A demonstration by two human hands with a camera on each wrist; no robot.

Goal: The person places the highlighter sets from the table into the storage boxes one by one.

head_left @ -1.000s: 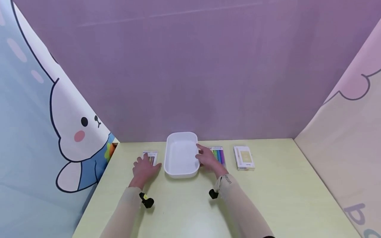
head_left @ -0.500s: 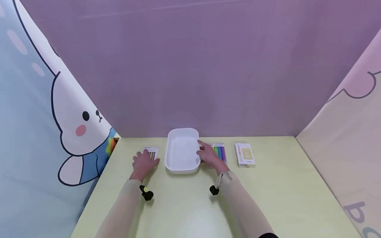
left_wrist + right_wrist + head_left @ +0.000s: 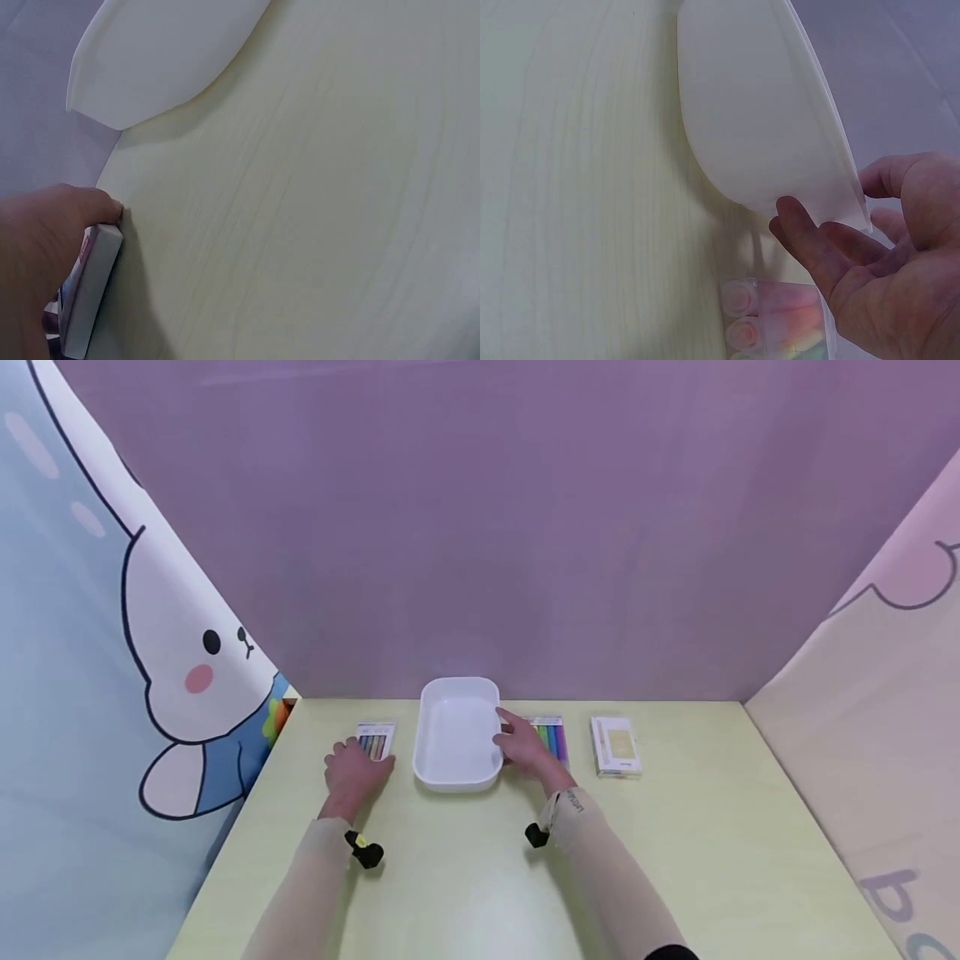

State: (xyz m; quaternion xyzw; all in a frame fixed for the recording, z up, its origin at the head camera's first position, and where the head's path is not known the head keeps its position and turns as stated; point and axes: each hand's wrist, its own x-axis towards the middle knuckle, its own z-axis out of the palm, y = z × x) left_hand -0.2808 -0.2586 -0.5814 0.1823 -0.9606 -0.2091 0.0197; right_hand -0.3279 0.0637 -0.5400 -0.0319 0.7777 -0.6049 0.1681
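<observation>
Head view, principal items: one white tray [image 3: 456, 739], rounded-cornered, open side up, at the far part of the table [image 3: 465, 885], between the two hands. One coloured-stick pack [image 3: 374, 740], flat, left of the tray and apart from it, its lower part covered by a hand.

Left hand [image 3: 356, 772]: holds the coloured-stick pack, thumb along its tray-facing side; the other fingertips cannot be made out in the left wrist view. Right hand [image 3: 527, 748]: holds the tray's right edge in a narrow grip, one digit at the rim, others at the outer wall.

Adjacent: one marker pack [image 3: 553, 738], clear-cased, partly beneath the right hand and wrist; green, blue and purple show. Farther right, well apart from the hands: one white box [image 3: 617, 746] with a beige panel, lying flat.

Surroundings: pale sleeves [image 3: 607, 868]; purple backdrop [image 3: 480, 527] behind; rabbit-printed panel [image 3: 195, 643] at left; pink-and-cream panel [image 3: 877, 718] at right.
</observation>
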